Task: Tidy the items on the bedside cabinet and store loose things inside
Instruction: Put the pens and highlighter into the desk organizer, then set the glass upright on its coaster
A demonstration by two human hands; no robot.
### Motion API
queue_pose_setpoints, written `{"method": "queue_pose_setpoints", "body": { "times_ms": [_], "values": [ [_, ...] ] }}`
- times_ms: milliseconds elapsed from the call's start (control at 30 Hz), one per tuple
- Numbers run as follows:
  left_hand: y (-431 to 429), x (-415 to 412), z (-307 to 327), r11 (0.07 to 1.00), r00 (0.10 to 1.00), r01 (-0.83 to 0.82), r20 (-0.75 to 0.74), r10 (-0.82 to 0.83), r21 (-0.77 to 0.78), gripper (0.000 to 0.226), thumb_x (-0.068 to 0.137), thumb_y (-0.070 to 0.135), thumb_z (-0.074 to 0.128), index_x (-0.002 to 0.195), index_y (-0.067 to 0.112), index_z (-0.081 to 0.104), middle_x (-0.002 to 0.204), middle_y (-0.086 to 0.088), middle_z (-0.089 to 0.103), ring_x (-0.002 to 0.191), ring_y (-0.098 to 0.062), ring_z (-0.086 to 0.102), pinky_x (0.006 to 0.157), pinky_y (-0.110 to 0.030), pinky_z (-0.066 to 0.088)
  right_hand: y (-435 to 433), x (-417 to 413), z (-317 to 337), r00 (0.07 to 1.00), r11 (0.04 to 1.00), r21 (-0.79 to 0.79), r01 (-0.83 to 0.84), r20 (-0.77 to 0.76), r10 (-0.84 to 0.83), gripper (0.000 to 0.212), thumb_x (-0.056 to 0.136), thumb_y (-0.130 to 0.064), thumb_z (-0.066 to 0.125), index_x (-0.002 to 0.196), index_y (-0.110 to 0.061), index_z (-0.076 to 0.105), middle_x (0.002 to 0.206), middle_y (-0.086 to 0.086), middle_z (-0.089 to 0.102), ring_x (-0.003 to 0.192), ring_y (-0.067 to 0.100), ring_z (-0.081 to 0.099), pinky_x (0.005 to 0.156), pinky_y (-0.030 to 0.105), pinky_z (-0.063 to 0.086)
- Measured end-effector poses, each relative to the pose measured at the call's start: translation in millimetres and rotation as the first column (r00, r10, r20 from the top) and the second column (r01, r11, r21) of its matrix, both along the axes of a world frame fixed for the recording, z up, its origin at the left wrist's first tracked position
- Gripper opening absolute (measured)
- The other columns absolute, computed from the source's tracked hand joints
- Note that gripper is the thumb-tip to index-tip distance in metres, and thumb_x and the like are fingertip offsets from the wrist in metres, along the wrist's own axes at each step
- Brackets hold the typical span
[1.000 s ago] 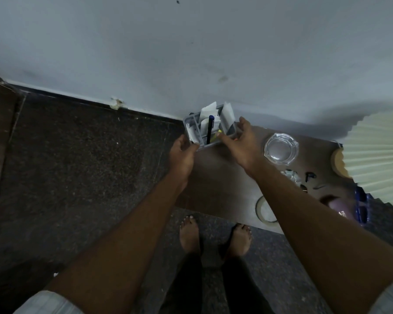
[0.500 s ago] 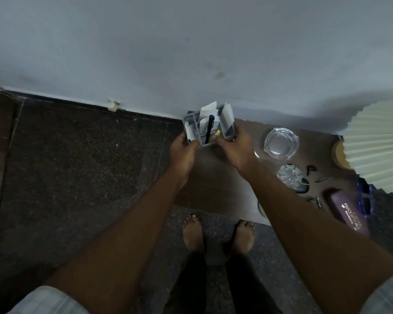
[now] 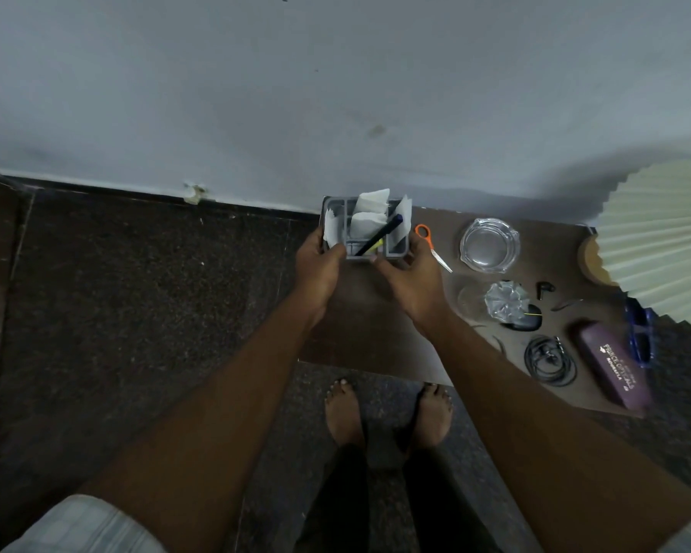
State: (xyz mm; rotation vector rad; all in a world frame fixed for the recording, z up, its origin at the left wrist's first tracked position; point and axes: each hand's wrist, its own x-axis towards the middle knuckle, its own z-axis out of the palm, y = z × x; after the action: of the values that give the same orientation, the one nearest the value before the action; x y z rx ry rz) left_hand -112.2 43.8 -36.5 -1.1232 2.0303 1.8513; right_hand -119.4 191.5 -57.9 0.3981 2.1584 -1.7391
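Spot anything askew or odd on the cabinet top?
Loose clutter: scissors lie beside the organizer both hands grip, left hand, right hand. One earbud and tangled earphones lie scattered. Nothing spilled.

- The desk organiser stands at the cabinet top's ten o'clock corner, against the wall, with folded papers and a pen in its compartments.
- The left hand touches its nine o'clock side and the right hand its five o'clock corner.
- The scissors lie just beside it at three o'clock — the glass ashtray further that way.
- At five o'clock of the ashtray: an earbud, coiled earphones, a spectacle case.
- The lampshade overhangs the cabinet's three o'clock end.
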Motion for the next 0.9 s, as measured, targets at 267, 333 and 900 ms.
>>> {"method": "queue_pose_setpoints", "body": {
  "times_ms": [267, 333, 900],
  "values": [
    [-2, -2, -1, 1.0, 1.0, -0.007, 0.016, 0.006, 0.018, 0.046, 0.085, 0.001, 0.056, 0.13, 0.013, 0.062, 0.111, -0.013, 0.071, 0.099, -0.026, 0.069, 0.08, -0.035, 0.058, -4, 2, 2, 1.0, 1.0, 0.006, 0.028, 0.006, -0.028, 0.054, 0.069, -0.032, 0.078, 0.119, -0.021, 0.059, 0.109, -0.005, 0.071, 0.103, 0.012, 0.068, 0.094, 0.046, 0.055],
    [-2, -2, -2, 1.0, 1.0, -0.004, 0.007, 0.004, 0.014, 0.046, 0.084, 0.001, 0.057, 0.129, 0.013, 0.063, 0.11, -0.013, 0.072, 0.098, -0.026, 0.069, 0.079, -0.034, 0.058, -5, 3, 3, 0.999, 0.999, -0.005, 0.032, 0.016, -0.032, 0.055, 0.067, -0.034, 0.078, 0.118, -0.024, 0.058, 0.111, -0.005, 0.071, 0.103, 0.012, 0.068, 0.095, 0.045, 0.054],
    [46, -14, 43, 0.88, 0.92, -0.195, -0.392, 0.01, -0.434, 0.024, 0.073, 0.011, 0.055, 0.094, 0.017, 0.064, 0.098, -0.004, 0.064, 0.084, -0.022, 0.062, 0.077, -0.037, 0.054, 38, 0, 56, 0.994, 0.993, 0.061, 0.105, 0.037, -0.107, 0.075, 0.08, -0.036, 0.077, 0.142, -0.013, 0.043, 0.131, -0.002, 0.058, 0.113, 0.005, 0.055, 0.098, 0.015, 0.044]
  ]
}}
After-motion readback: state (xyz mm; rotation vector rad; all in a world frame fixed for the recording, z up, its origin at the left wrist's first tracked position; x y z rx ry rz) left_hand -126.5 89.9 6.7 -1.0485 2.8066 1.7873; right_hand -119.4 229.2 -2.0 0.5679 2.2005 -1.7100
